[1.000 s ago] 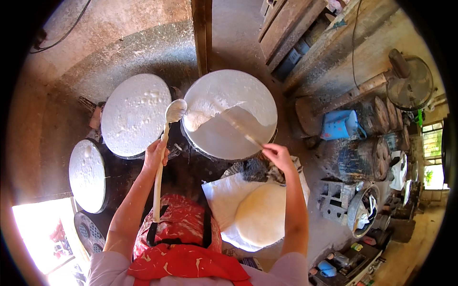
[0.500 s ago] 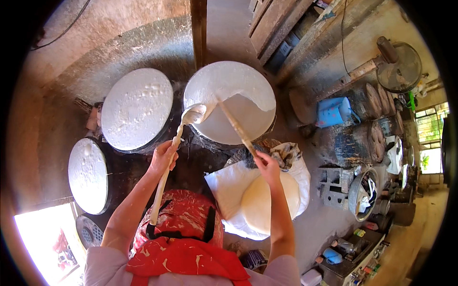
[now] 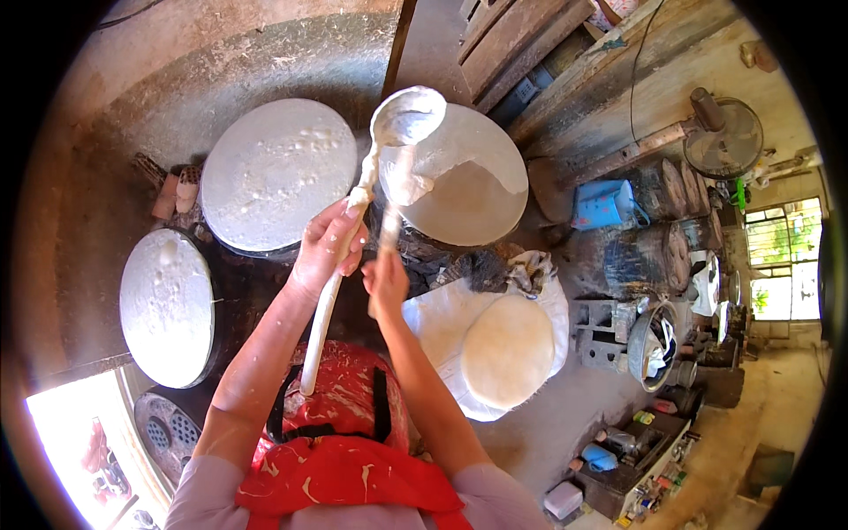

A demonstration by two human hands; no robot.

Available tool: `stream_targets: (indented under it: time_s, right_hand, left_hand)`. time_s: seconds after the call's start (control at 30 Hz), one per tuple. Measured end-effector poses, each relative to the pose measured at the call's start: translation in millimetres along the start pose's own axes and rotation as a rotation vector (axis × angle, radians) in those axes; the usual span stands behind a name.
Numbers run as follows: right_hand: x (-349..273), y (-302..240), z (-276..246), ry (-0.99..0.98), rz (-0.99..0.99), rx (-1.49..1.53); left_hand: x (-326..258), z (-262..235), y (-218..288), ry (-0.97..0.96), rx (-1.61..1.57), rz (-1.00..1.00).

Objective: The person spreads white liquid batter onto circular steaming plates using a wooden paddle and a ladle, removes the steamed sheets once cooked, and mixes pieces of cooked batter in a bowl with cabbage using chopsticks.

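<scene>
My left hand (image 3: 331, 252) is closed round the long pale handle of a ladle (image 3: 411, 117), whose batter-coated bowl is raised over the far right griddle (image 3: 477, 225). My right hand (image 3: 386, 283) grips a wooden stick (image 3: 390, 228), its upper end blurred and smeared with thick white batter, beside the ladle's neck. A white sheet with a ragged edge covers part of that griddle; a greyer patch shows at the front. Two more round griddles, the far left one (image 3: 278, 177) and the near left one (image 3: 168, 309), carry white bubbly layers.
Round pale flatbreads (image 3: 508, 353) lie on a white cloth (image 3: 433, 322) to the right. Red, batter-splashed fabric (image 3: 340, 397) is in front of me. A blue pail (image 3: 605, 205), grey hollow blocks (image 3: 605, 331), a metal basin (image 3: 652, 344) and a fan (image 3: 724, 137) stand farther right.
The ladle has risen up and to the right. My right hand has swung left with the stick, from above the flatbreads to beside my left hand. The view has shifted slightly.
</scene>
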State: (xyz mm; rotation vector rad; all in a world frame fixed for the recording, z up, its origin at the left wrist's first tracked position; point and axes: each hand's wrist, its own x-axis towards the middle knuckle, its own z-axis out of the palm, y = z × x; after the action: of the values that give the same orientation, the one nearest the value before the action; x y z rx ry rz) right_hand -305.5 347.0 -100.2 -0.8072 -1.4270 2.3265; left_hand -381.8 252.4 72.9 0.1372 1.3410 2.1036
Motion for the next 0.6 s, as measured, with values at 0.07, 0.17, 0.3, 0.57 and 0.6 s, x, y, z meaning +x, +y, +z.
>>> stream_targets:
  time_s: [0.07,0.17,0.3,0.57,0.6]
  right_hand:
    - [32.0,22.8,28.4,-0.007,0.127,0.093]
    - [33.9,18.9,39.3,0.131,0.262,0.066]
    - [-19.3,28.2,3.9,0.187,0.312,0.133]
    - [-80.9,-9.5,-90.9,0.268,0.344,0.032]
    - [-82.3,-18.1,-103.6,0.293,0.326,-0.049]
  left_hand:
    - [-9.9,-8.8,0.4,0.015,-0.025,0.002]
    - [-27.7,-32.8,-8.9,0.036,-0.045,-0.055]
    - [-44.9,-60.2,-23.2,0.112,-0.050,-0.118]
    - [-57.1,-70.5,-46.8,0.121,-0.047,-0.196]
    - [-59.3,-70.4,-48.7,0.122,-0.042,-0.195]
